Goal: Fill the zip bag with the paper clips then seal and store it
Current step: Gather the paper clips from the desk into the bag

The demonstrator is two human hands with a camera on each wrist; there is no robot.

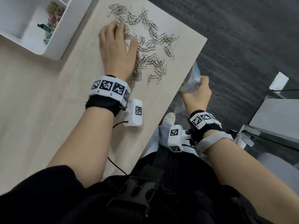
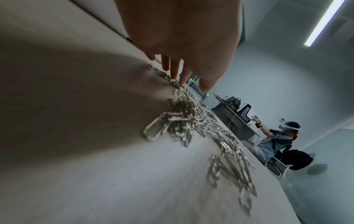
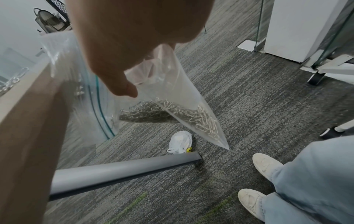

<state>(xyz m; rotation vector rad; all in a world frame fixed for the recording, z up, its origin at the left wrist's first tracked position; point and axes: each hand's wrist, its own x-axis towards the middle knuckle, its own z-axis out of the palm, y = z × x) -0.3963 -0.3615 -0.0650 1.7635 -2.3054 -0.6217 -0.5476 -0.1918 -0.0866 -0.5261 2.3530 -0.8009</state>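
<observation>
Several silver paper clips [image 1: 150, 46] lie scattered on the light wooden table [image 1: 48, 110], near its right edge. My left hand [image 1: 120, 35] rests flat on the left side of the pile. Its fingers [image 2: 175, 71] are straight and their tips touch the clips [image 2: 182, 121]. My right hand [image 1: 199, 89] grips the clear zip bag [image 1: 192, 78] at the table's right edge, its mouth turned toward the table. In the right wrist view the bag [image 3: 178, 97] hangs below my right hand [image 3: 130, 84], with a heap of clips [image 3: 164, 112] in its bottom.
A white compartment tray [image 1: 53, 47] with small coloured items stands at the table's far left. Grey carpet [image 1: 242, 38] lies beyond the table's edge. Under the table are a grey bar [image 3: 124, 171], a white crumpled item [image 3: 180, 141] and my shoes [image 3: 266, 166]. Another person sits far off [image 2: 277, 136].
</observation>
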